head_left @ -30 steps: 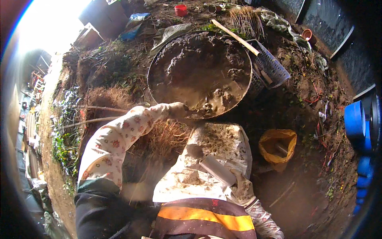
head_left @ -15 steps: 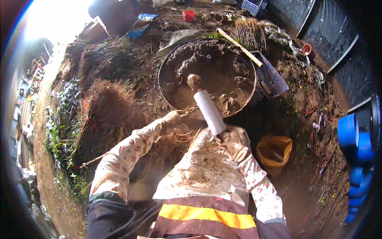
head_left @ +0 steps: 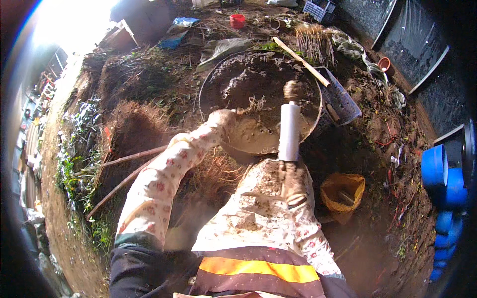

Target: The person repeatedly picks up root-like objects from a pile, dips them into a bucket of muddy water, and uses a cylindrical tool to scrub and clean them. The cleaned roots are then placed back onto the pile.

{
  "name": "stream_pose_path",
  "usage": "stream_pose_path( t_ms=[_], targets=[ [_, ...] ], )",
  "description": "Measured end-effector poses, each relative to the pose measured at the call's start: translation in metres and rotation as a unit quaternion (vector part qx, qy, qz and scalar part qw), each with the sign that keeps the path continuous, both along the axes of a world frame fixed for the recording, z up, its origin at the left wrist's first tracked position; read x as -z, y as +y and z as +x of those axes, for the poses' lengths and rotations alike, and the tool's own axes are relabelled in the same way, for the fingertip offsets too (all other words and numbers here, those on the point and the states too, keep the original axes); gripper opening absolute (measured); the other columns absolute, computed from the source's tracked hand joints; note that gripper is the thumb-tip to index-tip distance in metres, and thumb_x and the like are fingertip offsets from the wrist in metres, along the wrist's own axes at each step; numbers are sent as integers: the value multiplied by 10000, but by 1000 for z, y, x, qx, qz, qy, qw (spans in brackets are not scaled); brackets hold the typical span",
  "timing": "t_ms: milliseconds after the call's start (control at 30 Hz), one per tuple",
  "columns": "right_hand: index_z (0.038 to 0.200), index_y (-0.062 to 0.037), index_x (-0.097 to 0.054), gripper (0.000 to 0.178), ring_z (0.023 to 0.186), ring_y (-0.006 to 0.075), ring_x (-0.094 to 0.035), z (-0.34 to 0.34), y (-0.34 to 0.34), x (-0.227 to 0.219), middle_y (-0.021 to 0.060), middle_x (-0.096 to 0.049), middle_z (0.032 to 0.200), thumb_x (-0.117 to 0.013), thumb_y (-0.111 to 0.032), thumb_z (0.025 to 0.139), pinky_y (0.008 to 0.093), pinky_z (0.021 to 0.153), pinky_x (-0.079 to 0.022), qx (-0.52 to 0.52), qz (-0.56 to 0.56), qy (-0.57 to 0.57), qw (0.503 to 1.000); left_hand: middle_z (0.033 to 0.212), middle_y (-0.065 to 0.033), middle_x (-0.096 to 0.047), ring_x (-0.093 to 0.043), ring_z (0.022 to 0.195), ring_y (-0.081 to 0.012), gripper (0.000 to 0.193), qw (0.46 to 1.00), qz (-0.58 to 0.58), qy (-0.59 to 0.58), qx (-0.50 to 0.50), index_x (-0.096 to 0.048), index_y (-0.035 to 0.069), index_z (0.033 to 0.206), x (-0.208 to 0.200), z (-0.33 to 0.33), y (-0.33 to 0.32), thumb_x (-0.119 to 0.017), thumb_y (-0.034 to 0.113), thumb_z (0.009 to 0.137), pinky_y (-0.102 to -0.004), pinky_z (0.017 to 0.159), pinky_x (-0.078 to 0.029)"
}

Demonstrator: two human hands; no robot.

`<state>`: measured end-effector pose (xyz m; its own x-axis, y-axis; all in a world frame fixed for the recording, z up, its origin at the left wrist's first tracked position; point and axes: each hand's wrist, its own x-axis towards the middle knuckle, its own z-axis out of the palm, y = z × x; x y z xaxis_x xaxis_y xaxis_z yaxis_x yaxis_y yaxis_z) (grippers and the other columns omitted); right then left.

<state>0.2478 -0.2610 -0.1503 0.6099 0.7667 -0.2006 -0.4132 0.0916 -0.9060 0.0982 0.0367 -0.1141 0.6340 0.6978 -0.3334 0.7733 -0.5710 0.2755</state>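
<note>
My left gloved hand reaches over the left side of a round tub of wet brown mud. It is closed around thin woody plant stems, which run back under my forearm toward the lower left. Fine roots show at the mud just ahead of that hand. In front of my dirty apron, my right gloved hand grips the lower end of a whitish roll of plastic film. The roll stands nearly upright in the picture, its muddy knobbed end over the tub's right side.
A wooden handle leans across the tub's far right rim, beside a grey plastic crate. To the right sit a yellow bag and several blue buckets. A heap of rooty plants lies left; a red pot is far off.
My left hand has moved forward over the mud with the stems, and more of their length shows. The film roll has swung right and more upright in my right hand.
</note>
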Motion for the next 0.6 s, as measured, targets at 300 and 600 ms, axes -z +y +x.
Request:
stream_pose_path(
  t_ms=[300, 600],
  targets=[
    [914, -83, -608, 346, 591, 84, -505, 33, -119, -31, -20, -578, 739, -661, -425, 911, 245, 536, -390, 110, -96, -53, 988, 1179, -96, -722, -703, 1070, -275, 348, 937, 118, 201, 258, -698, 123, 1218, 28, 106, -15, -603, 312, 942, -430, 830, -577],
    [1068, -60, -600, 299, 669, 104, -558, 21, -142, -55, 4, -594, 799, -615, -335, 952, 263, 599, -449, 59, -149, -104, 982, 1095, -112, -734, -693, 971, -287, 436, 946, -58, 90, 305, -731, 62, 1113, 12, 65, -39, -568, 433, 955, -403, 868, -555]
  ],
)
